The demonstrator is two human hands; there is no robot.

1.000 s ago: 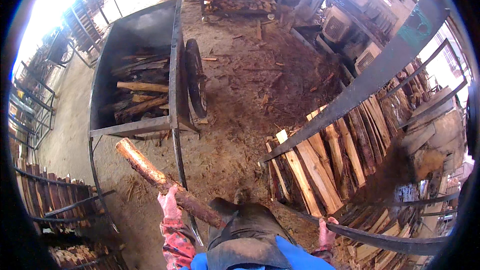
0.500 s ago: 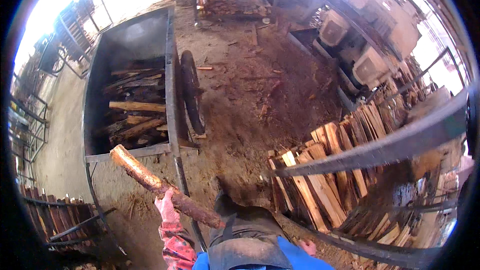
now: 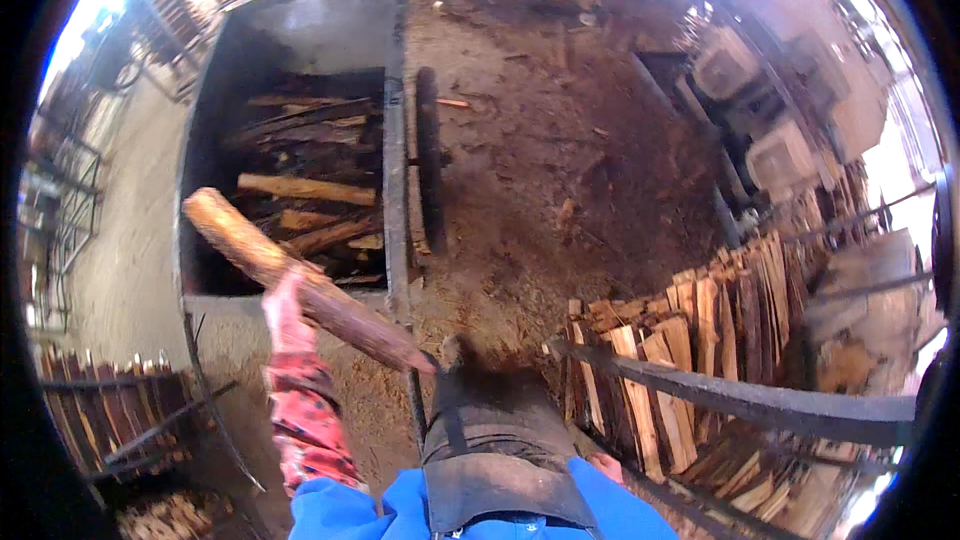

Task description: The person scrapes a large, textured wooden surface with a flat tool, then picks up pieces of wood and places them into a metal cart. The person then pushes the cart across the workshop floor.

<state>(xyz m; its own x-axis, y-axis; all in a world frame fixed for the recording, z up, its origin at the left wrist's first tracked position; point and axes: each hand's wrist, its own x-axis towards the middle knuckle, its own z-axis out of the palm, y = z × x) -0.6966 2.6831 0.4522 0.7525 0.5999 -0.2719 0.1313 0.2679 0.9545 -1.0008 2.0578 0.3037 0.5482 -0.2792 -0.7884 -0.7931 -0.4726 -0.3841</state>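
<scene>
My left hand [image 3: 285, 298] is closed around the middle of a split log [image 3: 345, 318], which has bark on one side and pale wood at its far end. The log slants over the near edge of a dark metal cart [image 3: 395, 180], its far end above the cart's inside and its near end close to my apron. Inside the cart lie several split pieces of firewood [image 3: 305, 188]. Low beside my right hip, only a bit of my right hand [image 3: 606, 466] shows; its fingers are hidden.
To my right, a metal rack [image 3: 740, 395] holds upright split firewood [image 3: 705, 305]. Another rack of firewood [image 3: 120, 410] stands at the left. Machinery with pale housings [image 3: 780, 155] is at the far right. Wood scraps lie on the dirt floor [image 3: 530, 210].
My left hand has carried the log forward and to the left, so its far end now reaches over the cart. The view has shifted, and my right hand stays low at my side.
</scene>
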